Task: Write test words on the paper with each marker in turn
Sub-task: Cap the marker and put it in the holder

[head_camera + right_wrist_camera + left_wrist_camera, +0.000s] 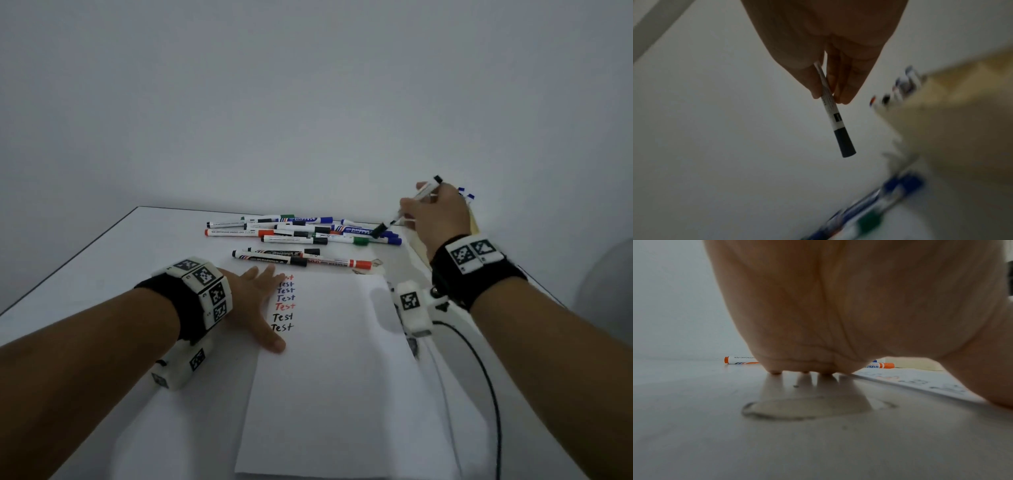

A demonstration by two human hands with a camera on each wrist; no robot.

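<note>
A white sheet of paper [335, 377] lies on the table with "Test" written several times [284, 301] in red, blue and black down its upper left. My left hand [260, 301] lies flat with spread fingers on the paper's left edge. My right hand [435, 212] is raised at the back right and pinches a capped black marker [407, 209], cap end pointing down over the marker pile. The same black marker [835, 113] hangs from my fingertips [846, 97] in the right wrist view.
Several markers [301, 229] with black, blue, green and orange caps lie in a loose pile behind the paper; three more [294, 258] sit just above its top edge. A beige box [953, 116] with upright markers stands at the far right. The table's left edge [68, 260] runs diagonally.
</note>
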